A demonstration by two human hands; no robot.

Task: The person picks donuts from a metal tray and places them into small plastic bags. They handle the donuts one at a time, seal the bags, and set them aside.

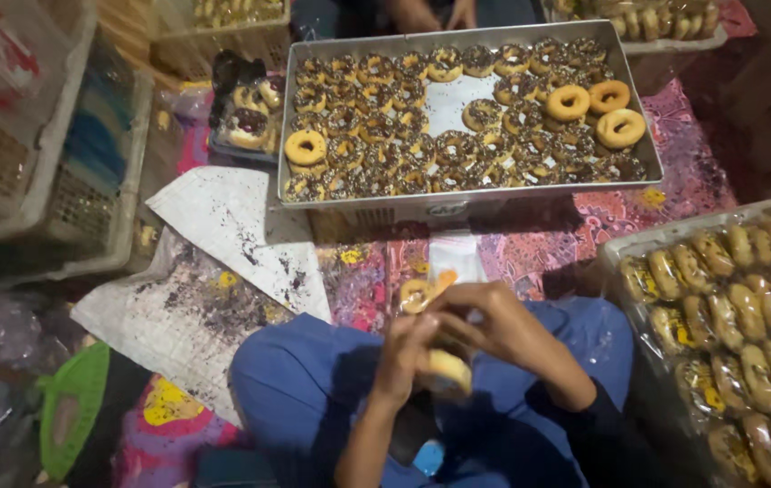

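My left hand (403,357) and my right hand (494,325) meet over my lap, both gripping a small doughnut (447,370) in a clear plastic bag (453,258) that sticks up between them. Another small ring doughnut (416,295) shows just above my left fingers, in or behind the bag. In front of me stands a large metal tray (467,194) full of chocolate-sprinkled doughnuts (385,126), with a few plain glazed ones (608,96) on top. My blue trousers (304,380) fill the bottom of the view.
A tray of bagged doughnuts (738,307) sits at my right. White paper sheets (232,226) dusted with sprinkles lie at left, by plastic crates (51,163) and a small tray of doughnuts (245,117). Another person's hands (435,14) show at the far edge.
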